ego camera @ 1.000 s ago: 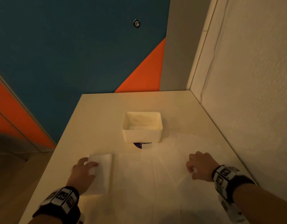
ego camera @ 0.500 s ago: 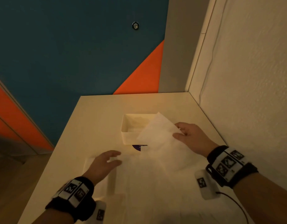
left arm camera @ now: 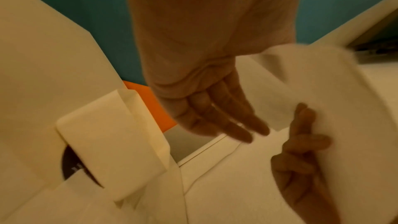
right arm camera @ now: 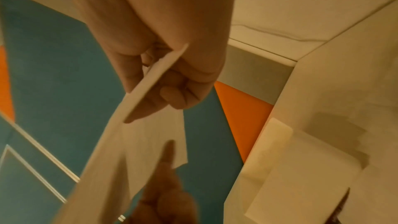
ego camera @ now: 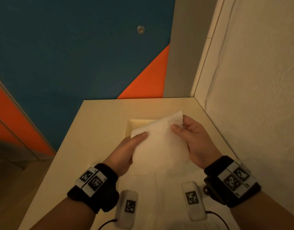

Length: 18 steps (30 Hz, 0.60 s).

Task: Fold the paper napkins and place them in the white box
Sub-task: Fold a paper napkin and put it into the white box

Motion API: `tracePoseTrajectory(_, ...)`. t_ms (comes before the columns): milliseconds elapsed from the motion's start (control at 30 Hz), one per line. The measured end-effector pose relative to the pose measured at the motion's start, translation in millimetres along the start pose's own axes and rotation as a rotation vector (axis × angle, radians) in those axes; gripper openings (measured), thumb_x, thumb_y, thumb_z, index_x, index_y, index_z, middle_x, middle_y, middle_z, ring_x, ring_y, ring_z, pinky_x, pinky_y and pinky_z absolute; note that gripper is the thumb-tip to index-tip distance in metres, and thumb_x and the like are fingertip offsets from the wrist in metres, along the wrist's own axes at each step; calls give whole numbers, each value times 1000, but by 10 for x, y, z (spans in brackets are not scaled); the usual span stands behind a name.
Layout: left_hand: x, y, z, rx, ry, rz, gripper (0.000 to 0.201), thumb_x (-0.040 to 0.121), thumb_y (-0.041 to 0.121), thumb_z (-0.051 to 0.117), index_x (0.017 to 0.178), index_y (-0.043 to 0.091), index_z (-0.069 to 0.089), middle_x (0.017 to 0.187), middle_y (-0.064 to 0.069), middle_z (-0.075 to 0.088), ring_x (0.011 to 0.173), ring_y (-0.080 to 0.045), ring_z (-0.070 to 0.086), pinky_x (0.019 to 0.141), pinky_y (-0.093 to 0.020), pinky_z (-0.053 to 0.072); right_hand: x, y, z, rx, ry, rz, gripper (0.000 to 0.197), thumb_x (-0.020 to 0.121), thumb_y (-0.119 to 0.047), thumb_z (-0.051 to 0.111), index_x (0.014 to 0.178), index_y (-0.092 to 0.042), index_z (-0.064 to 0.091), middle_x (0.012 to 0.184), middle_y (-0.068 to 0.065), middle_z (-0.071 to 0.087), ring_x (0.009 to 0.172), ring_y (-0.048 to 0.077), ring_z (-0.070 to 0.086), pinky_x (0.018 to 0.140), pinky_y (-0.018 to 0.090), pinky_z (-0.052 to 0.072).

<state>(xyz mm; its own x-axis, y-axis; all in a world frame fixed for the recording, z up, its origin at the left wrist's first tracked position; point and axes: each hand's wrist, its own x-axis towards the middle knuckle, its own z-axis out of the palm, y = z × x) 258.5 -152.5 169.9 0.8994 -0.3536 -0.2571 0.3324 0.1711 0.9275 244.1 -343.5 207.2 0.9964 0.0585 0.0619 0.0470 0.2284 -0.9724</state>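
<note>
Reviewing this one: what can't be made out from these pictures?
White box contents: head view, the held napkin covers most of it.
Dark round thing at the box's base: left wrist view, blurred, partly behind the box.
Spread napkins: head view, cut by the bottom edge; count unclear.
Held napkin's layers: blurred in both wrist views.

The napkin [ego camera: 159, 143] is seen as plain white; the box [ego camera: 128, 128] is tinted cream-white; the wall [ego camera: 76, 55] is painted teal with orange wedges; the black wristbands [ego camera: 101, 196] are marked with black-and-white codes.
</note>
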Motion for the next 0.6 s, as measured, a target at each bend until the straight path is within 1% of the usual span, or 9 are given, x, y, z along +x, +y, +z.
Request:
tracePoseTrajectory(33, -9, 34, 27, -13, 25, 41, 44, 82, 36, 67, 117, 11, 64, 114, -12, 69, 108, -29, 64, 94, -42, 50, -3, 5, -13, 10, 12, 7, 22, 91, -3, 52, 109, -8, 65, 100, 9, 71, 89, 22, 67, 77, 35, 58)
tracePoseTrajectory(100, -18, 92, 69, -24, 87, 138, 36, 78, 26, 67, 109, 9, 68, 108, -13, 71, 99, -26, 67, 84, -37, 54, -11, 17, -58, 22, 35, 21, 23, 91, -3, 52, 111, -9, 63, 99, 9, 72, 87, 22, 68, 74, 34, 59)
tracePoseTrajectory(167, -23, 146, 97, -14, 115, 225, 32, 76, 23, 64, 103, 7, 70, 102, -13, 72, 90, -24, 68, 78, -36, 55, -22, 29, -112, 22, 50, 32, 24, 91, -4, 52, 110, -11, 63, 98, 9, 72, 86, 21, 69, 72, 32, 58)
tracePoseTrajectory(267, -50, 242, 105, 22, 135, 295, 29, 78, 19, 64, 101, 2, 68, 95, -13, 72, 83, -23, 68, 74, -35, 56, -31, 33, -179, -29, 47, 34, 25, 90, -2, 53, 107, -17, 65, 94, 12, 71, 84, 24, 67, 76, 40, 53)
tracePoseTrajectory(333, -58, 297, 80, 55, 126, 323, 29, 78, 19, 64, 101, 4, 69, 94, -11, 72, 81, -22, 67, 70, -33, 56, -31, 27, -215, -20, 37, 38, 29, 89, 1, 52, 108, -18, 65, 91, 13, 72, 83, 25, 67, 76, 41, 54)
tracePoseTrajectory(433, -48, 354, 18, 70, 83, 319, 28, 79, 18, 62, 105, 9, 69, 98, -9, 71, 83, -19, 66, 68, -29, 55, -33, -4, -246, 33, 26, 27, 32, 88, 0, 53, 104, -22, 69, 91, 9, 73, 81, 22, 68, 70, 35, 57)
tracePoseTrajectory(533, -47, 392, -26, 68, 51, 313, 23, 89, 8, 55, 106, 11, 69, 99, -4, 72, 84, -14, 67, 66, -23, 54, -29, -40, -278, 54, -4, -16, 28, 77, -9, 58, 96, -21, 76, 99, 7, 74, 88, 21, 70, 74, 34, 58)
tracePoseTrajectory(600, -61, 416, -23, 91, 26, 310, 24, 92, 4, 49, 104, 13, 69, 97, -2, 73, 85, -13, 68, 67, -21, 54, -32, -72, -290, 29, -14, -39, 26, 72, -14, 61, 91, -21, 77, 97, 5, 74, 88, 19, 70, 74, 32, 58)
